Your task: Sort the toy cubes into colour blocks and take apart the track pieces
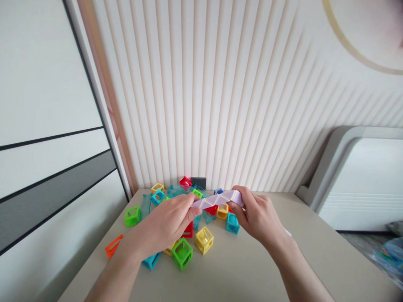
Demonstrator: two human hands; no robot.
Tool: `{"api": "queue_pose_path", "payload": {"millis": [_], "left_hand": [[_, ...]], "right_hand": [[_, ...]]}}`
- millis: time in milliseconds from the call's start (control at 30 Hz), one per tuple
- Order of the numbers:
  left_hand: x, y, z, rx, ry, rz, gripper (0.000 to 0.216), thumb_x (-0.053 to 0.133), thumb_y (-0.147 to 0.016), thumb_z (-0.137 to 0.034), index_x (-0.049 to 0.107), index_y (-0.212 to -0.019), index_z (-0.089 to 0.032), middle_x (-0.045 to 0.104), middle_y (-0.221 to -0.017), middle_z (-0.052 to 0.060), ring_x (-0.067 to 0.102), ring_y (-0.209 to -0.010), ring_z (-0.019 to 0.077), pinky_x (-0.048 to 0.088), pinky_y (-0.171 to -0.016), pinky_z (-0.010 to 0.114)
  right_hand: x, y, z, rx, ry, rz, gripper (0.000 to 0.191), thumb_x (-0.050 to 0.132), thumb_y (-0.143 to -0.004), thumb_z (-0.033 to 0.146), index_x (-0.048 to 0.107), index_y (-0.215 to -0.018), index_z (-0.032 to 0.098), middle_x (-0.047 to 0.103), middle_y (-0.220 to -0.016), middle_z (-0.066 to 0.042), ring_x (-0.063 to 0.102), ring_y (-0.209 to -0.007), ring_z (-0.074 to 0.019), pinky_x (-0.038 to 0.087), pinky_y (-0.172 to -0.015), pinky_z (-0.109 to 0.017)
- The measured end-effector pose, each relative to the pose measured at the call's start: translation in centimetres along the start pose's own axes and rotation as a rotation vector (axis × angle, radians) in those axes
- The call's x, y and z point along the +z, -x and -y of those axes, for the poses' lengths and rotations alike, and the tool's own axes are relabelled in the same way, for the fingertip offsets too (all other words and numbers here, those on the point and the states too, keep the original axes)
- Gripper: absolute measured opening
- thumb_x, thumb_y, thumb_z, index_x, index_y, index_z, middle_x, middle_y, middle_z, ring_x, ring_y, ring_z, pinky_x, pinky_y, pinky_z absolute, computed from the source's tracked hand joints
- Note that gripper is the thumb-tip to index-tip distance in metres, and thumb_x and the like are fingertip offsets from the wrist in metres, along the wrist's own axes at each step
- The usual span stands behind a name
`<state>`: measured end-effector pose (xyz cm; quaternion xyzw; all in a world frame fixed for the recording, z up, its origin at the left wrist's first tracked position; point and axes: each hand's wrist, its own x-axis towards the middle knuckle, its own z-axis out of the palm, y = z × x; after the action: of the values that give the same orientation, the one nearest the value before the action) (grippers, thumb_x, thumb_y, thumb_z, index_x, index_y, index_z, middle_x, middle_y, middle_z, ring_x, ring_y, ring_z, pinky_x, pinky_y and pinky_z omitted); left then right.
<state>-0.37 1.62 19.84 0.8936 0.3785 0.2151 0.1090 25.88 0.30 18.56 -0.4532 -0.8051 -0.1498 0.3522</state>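
Note:
Both my hands hold a straight pale purple and white twist-puzzle bar (pixel 217 199) above a beige table (pixel 245 264). My left hand (pixel 166 224) grips its left end with fingers closed. Around the right end, my right hand (pixel 256 214) is wrapped with fingers curled. Under and around the hands lie several hollow plastic cubes: a green cube (pixel 181 253), a yellow cube (pixel 204 240), a blue cube (pixel 232 223) and another green cube (pixel 132 216).
An orange triangular frame (pixel 113 246) lies near the table's left edge. A ribbed white wall (pixel 220 105) rises just behind the table. A dark cabinet panel (pixel 47 197) stands at left and a grey-white unit (pixel 359 176) at right.

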Motion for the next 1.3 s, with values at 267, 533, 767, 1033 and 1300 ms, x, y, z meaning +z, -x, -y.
{"api": "queue_pose_path", "payload": {"millis": [267,533,767,1033,1300], "left_hand": [[0.6,-0.8,-0.4,0.035,-0.133,-0.114,0.020,0.037,-0.107,-0.035,0.052,-0.112,-0.021,0.066,-0.102,0.005,0.065,-0.095,0.0226,0.048,-0.078,0.033],[0.7,-1.2,-0.3,0.138,-0.230,-0.189,0.022,0.036,-0.107,-0.035,0.052,-0.108,-0.020,0.063,-0.091,0.004,0.063,-0.088,0.0225,0.049,-0.075,0.033],[0.6,-0.8,-1.1,0.290,-0.262,-0.275,0.015,0.042,-0.105,-0.031,0.049,-0.112,-0.019,0.062,-0.094,0.005,0.059,-0.092,0.0237,0.048,-0.079,0.035],[0.1,-1.0,0.2,0.257,-0.272,-0.290,0.014,0.048,-0.103,-0.031,0.051,-0.113,-0.021,0.065,-0.098,0.006,0.061,-0.093,0.0241,0.048,-0.082,0.036],[0.9,-1.1,1.2,0.214,-0.069,-0.133,0.022,0.049,-0.102,-0.041,0.054,-0.113,-0.023,0.067,-0.102,0.003,0.066,-0.094,0.0197,0.048,-0.080,0.028]], "right_hand": [[0.2,-0.4,1.9,0.336,-0.544,0.118,0.038,0.035,-0.105,0.049,0.046,-0.080,0.023,0.048,-0.060,0.004,0.046,-0.052,-0.0118,0.034,-0.049,-0.022],[0.3,-0.3,1.6,0.644,-1.038,0.277,0.049,0.036,-0.100,0.064,0.045,-0.074,0.023,0.039,-0.048,0.010,0.032,-0.033,-0.0062,0.024,-0.033,-0.018],[1.6,-0.8,0.3,0.715,-1.445,0.534,0.070,0.029,-0.095,0.075,0.035,-0.047,0.023,0.025,-0.034,0.010,0.027,-0.024,-0.0064,0.024,-0.027,-0.019],[2.8,-1.1,2.6,0.718,-1.091,0.284,0.058,0.033,-0.094,0.076,0.043,-0.072,0.023,0.039,-0.051,0.009,0.035,-0.035,-0.0074,0.028,-0.035,-0.019],[2.3,-0.7,1.7,0.510,-0.585,0.165,0.047,0.030,-0.102,0.061,0.047,-0.081,0.024,0.050,-0.059,0.005,0.047,-0.053,-0.0134,0.033,-0.051,-0.023]]}}
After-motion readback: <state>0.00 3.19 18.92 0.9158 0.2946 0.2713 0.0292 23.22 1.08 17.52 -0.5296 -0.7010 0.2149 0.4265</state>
